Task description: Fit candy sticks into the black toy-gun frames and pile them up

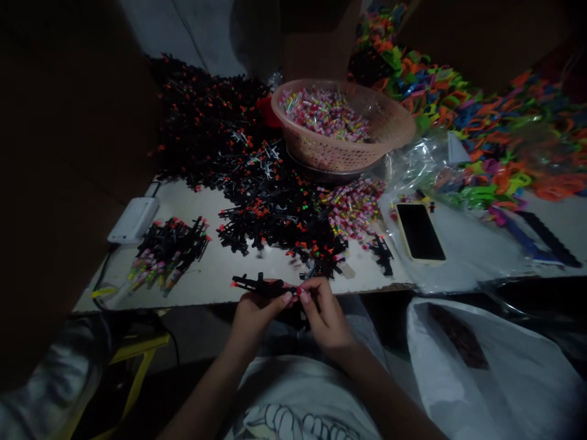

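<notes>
We see left grip (255, 315) clasping slim black plastic gun (263, 286), right grip (328, 319) pinching small red piece (300, 292) at its end.

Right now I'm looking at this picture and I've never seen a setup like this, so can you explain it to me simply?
There's no machine here. A camera on the person's head looks forward and down, so you see their own bare hands. The left hand holds a black toy gun; the right hand pinches a small red piece at the gun's end. Whether the two are joined is too small to tell. On the white table lie a big pile of black toys, a pink basket of small colourful pieces, a phone on clear plastic and, at the back right, bright plastic parts.
</notes>
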Tool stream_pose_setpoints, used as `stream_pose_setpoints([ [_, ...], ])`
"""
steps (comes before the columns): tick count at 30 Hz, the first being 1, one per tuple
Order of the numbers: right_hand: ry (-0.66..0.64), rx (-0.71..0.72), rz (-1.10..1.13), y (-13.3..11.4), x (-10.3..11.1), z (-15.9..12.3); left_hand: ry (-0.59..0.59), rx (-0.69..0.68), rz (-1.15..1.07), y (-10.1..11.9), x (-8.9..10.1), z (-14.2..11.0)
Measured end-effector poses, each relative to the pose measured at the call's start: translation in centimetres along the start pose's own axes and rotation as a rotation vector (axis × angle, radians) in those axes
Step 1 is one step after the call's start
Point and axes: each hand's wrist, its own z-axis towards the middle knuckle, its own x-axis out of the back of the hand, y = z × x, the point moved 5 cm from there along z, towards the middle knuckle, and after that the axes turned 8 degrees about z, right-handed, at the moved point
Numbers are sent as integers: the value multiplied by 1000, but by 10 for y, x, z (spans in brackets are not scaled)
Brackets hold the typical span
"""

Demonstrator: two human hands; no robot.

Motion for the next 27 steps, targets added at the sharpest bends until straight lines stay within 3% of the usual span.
stream_pose_setpoints([
  [4,58,82,18,-1,2,-1,46,-41,40,1,1,-3],
  [11,132,188,-71,-4,6,-2,17,-38,96,0,-2,-5],
  [17,67,256,-183,-11,5,0,55,-21,96,-2,1,-3],
  [24,91,153,79,-4,5,0,87,-38,71,-3,3,-4],
  [27,99,184,76,-9,3,1,101,-40,59,-3,4,-4],
])
